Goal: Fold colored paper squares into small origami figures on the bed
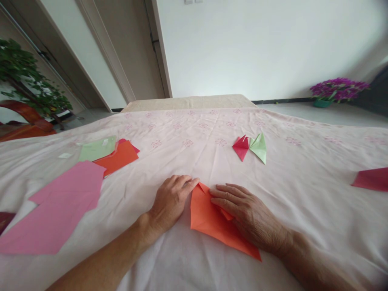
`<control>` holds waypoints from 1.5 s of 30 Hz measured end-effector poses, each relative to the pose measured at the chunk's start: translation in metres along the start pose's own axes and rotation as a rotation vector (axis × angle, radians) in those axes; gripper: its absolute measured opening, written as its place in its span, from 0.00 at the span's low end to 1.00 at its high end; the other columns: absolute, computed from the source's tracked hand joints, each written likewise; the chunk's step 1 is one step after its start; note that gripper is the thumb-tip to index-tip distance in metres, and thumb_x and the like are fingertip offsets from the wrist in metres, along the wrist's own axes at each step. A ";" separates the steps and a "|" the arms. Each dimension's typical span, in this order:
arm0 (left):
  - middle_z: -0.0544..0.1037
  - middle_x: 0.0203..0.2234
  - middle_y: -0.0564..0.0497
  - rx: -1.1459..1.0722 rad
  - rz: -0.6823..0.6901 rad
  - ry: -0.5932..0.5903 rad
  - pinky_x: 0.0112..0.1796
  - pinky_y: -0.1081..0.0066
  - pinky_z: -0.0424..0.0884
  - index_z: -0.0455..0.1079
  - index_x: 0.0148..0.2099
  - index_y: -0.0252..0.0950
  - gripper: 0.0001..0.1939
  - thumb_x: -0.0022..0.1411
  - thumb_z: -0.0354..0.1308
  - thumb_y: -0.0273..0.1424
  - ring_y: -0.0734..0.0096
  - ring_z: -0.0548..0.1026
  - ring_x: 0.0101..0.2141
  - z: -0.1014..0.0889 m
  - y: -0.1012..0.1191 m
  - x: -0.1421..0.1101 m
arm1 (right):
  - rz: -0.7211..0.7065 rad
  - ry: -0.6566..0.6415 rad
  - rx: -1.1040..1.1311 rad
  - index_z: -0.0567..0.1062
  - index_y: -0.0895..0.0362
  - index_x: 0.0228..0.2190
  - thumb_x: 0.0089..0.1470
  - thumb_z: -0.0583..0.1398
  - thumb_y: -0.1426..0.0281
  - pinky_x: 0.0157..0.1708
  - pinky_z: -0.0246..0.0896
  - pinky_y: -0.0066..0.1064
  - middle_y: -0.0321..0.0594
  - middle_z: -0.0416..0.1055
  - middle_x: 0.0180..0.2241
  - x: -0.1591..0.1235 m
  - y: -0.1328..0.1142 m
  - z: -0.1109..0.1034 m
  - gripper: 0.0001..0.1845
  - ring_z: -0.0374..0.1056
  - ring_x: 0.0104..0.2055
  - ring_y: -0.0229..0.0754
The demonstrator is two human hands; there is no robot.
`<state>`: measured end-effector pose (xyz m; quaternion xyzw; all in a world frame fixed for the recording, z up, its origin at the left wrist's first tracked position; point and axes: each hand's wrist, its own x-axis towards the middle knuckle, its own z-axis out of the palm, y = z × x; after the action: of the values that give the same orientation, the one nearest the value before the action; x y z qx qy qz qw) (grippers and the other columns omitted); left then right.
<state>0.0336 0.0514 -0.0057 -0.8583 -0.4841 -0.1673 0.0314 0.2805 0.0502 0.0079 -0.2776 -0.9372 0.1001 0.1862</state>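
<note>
A folded sheet of orange paper (pixel 209 218) lies on the cloth in front of me, its folded tip pointing away. At that tip, my left hand (pixel 172 198) is closed, with curled fingers and thumb pinching the corner. My right hand (pixel 245 210) rests flat across the paper's right side with its fingers stretched out, and it covers part of a raised fold. Farther off stand two small folded paper pieces, one red (pixel 241 148) and one light green (pixel 258 148), touching or nearly touching each other.
Pink sheets (pixel 66 206) lie at the left, near orange sheets (pixel 121 158) and a clear packet of light green paper (pixel 98 148). A dark pink paper (pixel 372 179) sits at the right edge. A patterned pale tablecloth (pixel 194 129) covers the table.
</note>
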 end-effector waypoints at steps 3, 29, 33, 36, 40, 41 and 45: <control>0.74 0.50 0.49 0.016 -0.012 -0.032 0.49 0.62 0.70 0.66 0.58 0.39 0.20 0.65 0.52 0.23 0.64 0.70 0.46 -0.003 0.002 0.000 | 0.009 -0.014 0.021 0.71 0.57 0.52 0.59 0.53 0.75 0.59 0.56 0.44 0.48 0.69 0.55 0.000 0.000 -0.002 0.20 0.62 0.59 0.45; 0.74 0.48 0.48 0.136 0.016 -0.109 0.45 0.62 0.69 0.66 0.57 0.40 0.19 0.65 0.53 0.25 0.62 0.69 0.45 -0.009 0.004 0.003 | 0.010 -0.001 -0.107 0.66 0.54 0.58 0.63 0.52 0.75 0.54 0.66 0.44 0.46 0.66 0.57 -0.015 0.008 -0.007 0.22 0.63 0.58 0.47; 0.74 0.48 0.48 0.131 0.022 -0.103 0.45 0.64 0.69 0.66 0.57 0.40 0.19 0.65 0.53 0.24 0.63 0.69 0.46 -0.010 0.003 0.004 | 0.011 0.002 -0.120 0.65 0.53 0.58 0.63 0.53 0.75 0.54 0.65 0.45 0.46 0.65 0.58 -0.016 0.008 -0.006 0.23 0.62 0.60 0.47; 0.74 0.47 0.48 0.136 0.026 -0.096 0.45 0.64 0.69 0.66 0.57 0.40 0.19 0.65 0.53 0.24 0.63 0.69 0.46 -0.009 0.002 0.004 | 0.011 -0.007 -0.137 0.65 0.54 0.58 0.62 0.54 0.74 0.54 0.65 0.46 0.46 0.64 0.58 -0.017 0.009 -0.004 0.23 0.60 0.61 0.48; 0.74 0.47 0.49 0.144 0.026 -0.108 0.45 0.64 0.69 0.66 0.57 0.41 0.19 0.65 0.53 0.24 0.63 0.69 0.45 -0.009 0.002 0.005 | -0.021 -0.042 -0.166 0.66 0.56 0.57 0.63 0.53 0.74 0.55 0.64 0.46 0.46 0.63 0.59 -0.017 0.010 -0.005 0.22 0.59 0.61 0.49; 0.74 0.47 0.49 0.145 0.025 -0.111 0.45 0.63 0.69 0.66 0.57 0.41 0.19 0.65 0.53 0.24 0.62 0.69 0.45 -0.009 0.002 0.005 | -0.025 -0.050 -0.172 0.66 0.56 0.57 0.63 0.53 0.74 0.55 0.64 0.46 0.46 0.63 0.59 -0.017 0.010 -0.005 0.21 0.59 0.61 0.49; 0.74 0.46 0.48 0.144 0.034 -0.102 0.44 0.64 0.70 0.66 0.57 0.41 0.19 0.64 0.54 0.24 0.63 0.69 0.44 -0.009 0.001 0.005 | -0.020 -0.050 -0.169 0.66 0.56 0.57 0.63 0.53 0.74 0.55 0.64 0.46 0.46 0.64 0.59 -0.016 0.009 -0.006 0.22 0.60 0.61 0.49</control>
<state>0.0344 0.0530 0.0047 -0.8692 -0.4814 -0.0877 0.0711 0.2997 0.0488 0.0057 -0.2802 -0.9494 0.0258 0.1395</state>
